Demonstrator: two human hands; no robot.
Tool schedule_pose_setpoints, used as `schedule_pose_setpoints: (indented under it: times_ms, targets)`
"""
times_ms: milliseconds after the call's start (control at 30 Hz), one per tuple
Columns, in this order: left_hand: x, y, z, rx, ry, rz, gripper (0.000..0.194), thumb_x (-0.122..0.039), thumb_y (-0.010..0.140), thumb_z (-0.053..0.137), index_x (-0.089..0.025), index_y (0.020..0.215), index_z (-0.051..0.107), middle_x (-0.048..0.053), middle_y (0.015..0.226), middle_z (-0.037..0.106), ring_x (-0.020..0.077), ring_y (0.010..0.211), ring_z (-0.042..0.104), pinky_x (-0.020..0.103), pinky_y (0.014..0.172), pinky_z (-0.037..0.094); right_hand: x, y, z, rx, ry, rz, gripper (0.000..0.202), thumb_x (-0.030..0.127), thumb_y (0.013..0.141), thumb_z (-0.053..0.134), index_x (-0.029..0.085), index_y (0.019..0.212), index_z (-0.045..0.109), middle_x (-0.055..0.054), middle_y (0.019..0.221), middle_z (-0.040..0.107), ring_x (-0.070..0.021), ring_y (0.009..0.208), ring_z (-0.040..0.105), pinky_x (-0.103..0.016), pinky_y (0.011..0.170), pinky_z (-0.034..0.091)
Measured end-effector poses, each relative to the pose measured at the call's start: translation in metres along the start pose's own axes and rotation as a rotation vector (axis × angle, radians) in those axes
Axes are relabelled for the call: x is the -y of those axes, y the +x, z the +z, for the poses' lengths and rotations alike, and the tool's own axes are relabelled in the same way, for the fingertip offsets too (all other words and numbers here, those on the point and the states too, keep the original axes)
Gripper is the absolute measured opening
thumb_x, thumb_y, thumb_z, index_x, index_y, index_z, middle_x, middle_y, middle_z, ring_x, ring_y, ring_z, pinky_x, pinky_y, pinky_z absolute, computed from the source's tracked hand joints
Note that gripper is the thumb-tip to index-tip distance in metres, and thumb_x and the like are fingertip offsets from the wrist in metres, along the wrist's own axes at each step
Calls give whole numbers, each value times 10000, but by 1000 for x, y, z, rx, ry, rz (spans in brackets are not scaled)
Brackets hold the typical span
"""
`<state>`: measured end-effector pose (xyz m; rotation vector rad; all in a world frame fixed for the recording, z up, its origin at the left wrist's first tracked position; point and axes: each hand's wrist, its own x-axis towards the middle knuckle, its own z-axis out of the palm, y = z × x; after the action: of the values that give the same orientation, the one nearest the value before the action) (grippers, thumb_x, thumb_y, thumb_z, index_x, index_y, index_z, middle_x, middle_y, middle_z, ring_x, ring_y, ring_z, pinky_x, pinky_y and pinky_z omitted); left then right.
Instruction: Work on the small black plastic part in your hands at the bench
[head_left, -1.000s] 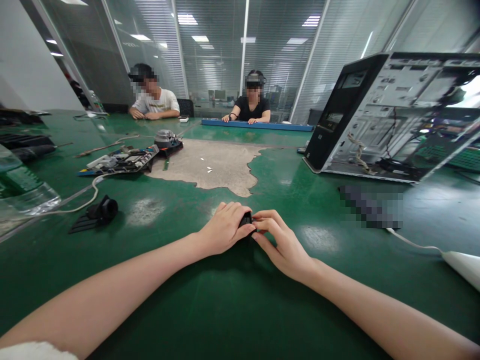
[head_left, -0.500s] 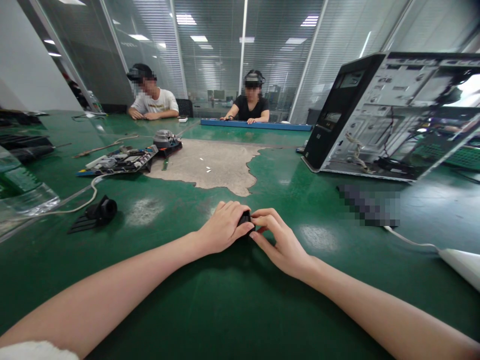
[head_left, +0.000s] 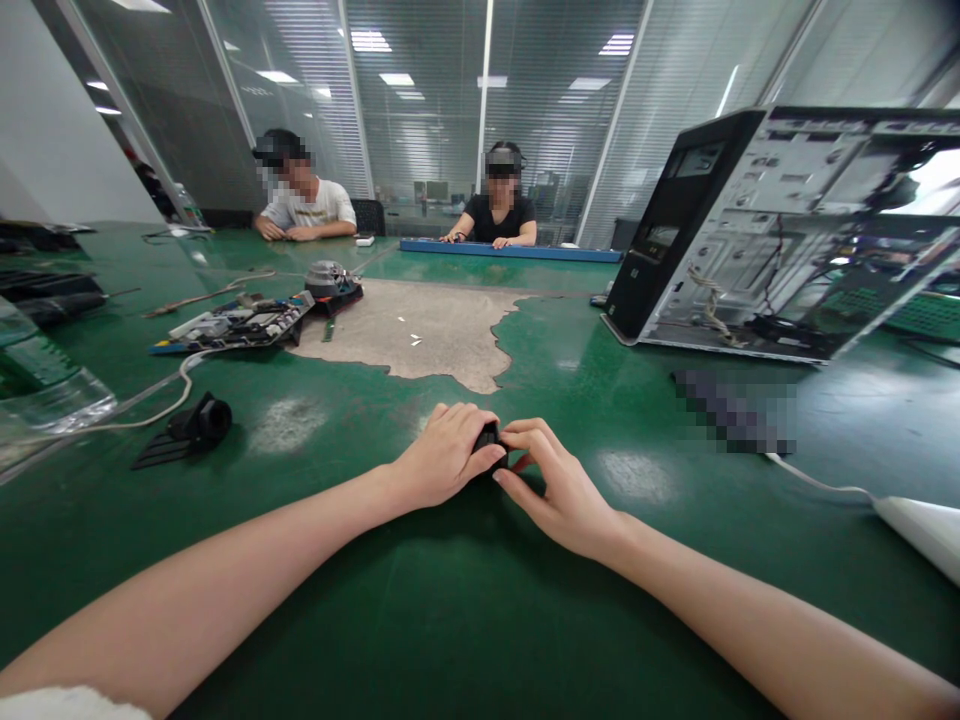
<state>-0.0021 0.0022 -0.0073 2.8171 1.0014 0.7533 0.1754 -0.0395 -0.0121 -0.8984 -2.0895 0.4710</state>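
Note:
On the green table [head_left: 420,630], straight ahead of me, is a small black part [head_left: 492,438], mostly covered by fingers, so its kind cannot be made out. My left hand [head_left: 437,458] wraps over it from the left, thumb along its near side. From the right, my right hand [head_left: 559,487] grips its edge with bent fingers and thumb. Both hands rest low, close to the table surface. A black plastic piece with a round opening [head_left: 201,424] lies on the table to the left.
An open computer case [head_left: 686,215] stands at right, behind a dark pixelated object [head_left: 731,412] with a white cable. At left are a circuit board [head_left: 236,325], a round fan-like part [head_left: 330,280] and a water bottle [head_left: 56,375]. Two people sit across, near a blue strip [head_left: 510,250].
Very little differs. The right thumb has shifted slightly at the black part, while my left hand keeps its hold. The whole view has drifted a few pixels.

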Motion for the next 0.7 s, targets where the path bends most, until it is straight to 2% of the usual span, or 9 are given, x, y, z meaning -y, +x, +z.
schedule_pose_setpoints:
  times_ms: [167,400,533,700]
  targets:
    - [-1,0,-1,10,0,-8,454,-465,906,167,-137,1089,424,75,933,528,204,862,460,344,763,312,-1,1,0,10,33,39,195,205,846,446,229,1038,424,-69,1017,458,-173,882,534,-333,694,534]
    - [0,1,-1,8,6,-8,484,-485,900,144,-142,1081,433,83,944,533,209,872,460,351,763,318,-3,0,2,67,57,99,272,200,832,469,229,1085,374,-54,972,481,-160,818,561,-349,703,536]
    - [-1,0,-1,6,13,-7,461,-470,904,155,-143,1083,427,80,941,529,207,866,460,348,767,318,0,-2,1,56,-6,31,285,201,810,497,239,1071,388,-80,1055,440,-176,841,547,-368,710,536]
    - [-1,1,-1,13,16,-6,444,-453,908,176,-132,1078,432,77,928,524,206,861,457,345,763,316,1,-1,-1,34,-32,5,145,186,854,424,230,991,435,-74,1047,433,-180,900,529,-361,736,525]
